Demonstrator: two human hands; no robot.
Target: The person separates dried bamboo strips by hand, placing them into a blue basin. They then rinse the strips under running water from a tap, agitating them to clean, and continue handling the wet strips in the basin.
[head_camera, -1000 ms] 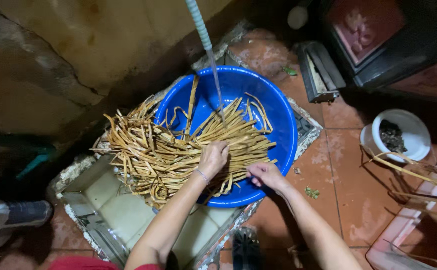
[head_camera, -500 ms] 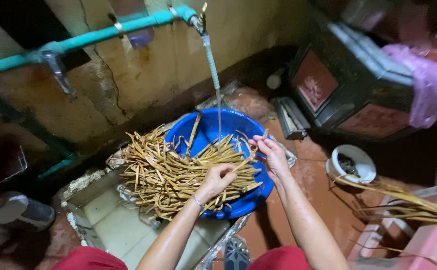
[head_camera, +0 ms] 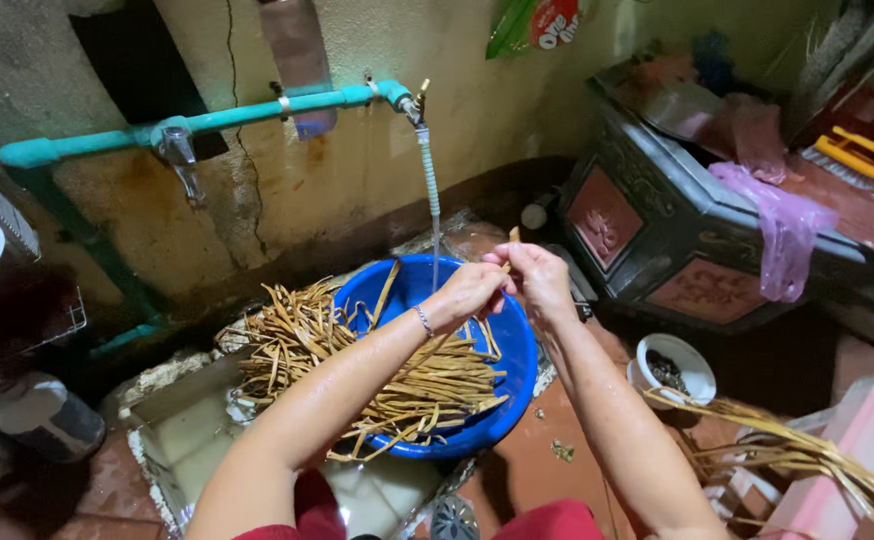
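A round blue basin [head_camera: 513, 400] stands on the wet floor under a running tap [head_camera: 412, 100]. A heap of long tan plant strips [head_camera: 377, 370] lies across it and spills over its left rim. My left hand [head_camera: 474, 288] and my right hand [head_camera: 539, 275] are raised together above the basin's far side, right beside the thin water stream [head_camera: 431, 190]. Both pinch one tan strip [head_camera: 513, 237] whose tip sticks up between the fingers. A thin bracelet circles my left wrist.
A teal water pipe [head_camera: 207, 120] runs along the cracked wall. A dark carved cabinet [head_camera: 677, 230] with pink plastic on top stands at the right. A small white bowl [head_camera: 674, 368] and more loose strips [head_camera: 787, 450] lie on the red tiles at right.
Both hands have lifted off the heap in the basin and come together near the water stream, holding one strip. The view has tilted up to show more wall and pipe.
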